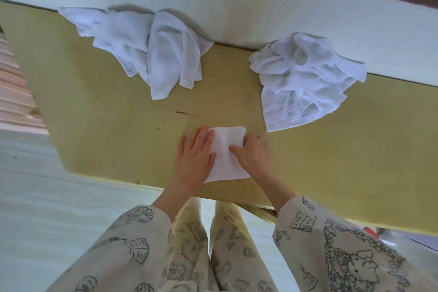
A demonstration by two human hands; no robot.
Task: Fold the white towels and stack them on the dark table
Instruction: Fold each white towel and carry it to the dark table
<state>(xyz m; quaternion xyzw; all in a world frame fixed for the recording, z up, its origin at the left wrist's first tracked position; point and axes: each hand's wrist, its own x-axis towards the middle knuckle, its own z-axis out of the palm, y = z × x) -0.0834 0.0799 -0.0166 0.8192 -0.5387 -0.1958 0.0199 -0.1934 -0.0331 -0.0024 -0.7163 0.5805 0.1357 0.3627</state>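
Under both hands [224, 149], folded towel [226, 156], long axis toward the person.

One folded towel [225, 154], two crumpled towel heaps [151, 52] [305, 78], one table [106, 114], two hands [195, 153] [252, 153].

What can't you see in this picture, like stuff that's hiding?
Head view only:
- How many towels are in the left pile and the right pile: crumpled layers cover each other.
- The left side of the folded towel: the left hand lies over it.
- The right hand fingers: curled at the towel's edge, grip unclear.
- The table ends: cut off by the frame.
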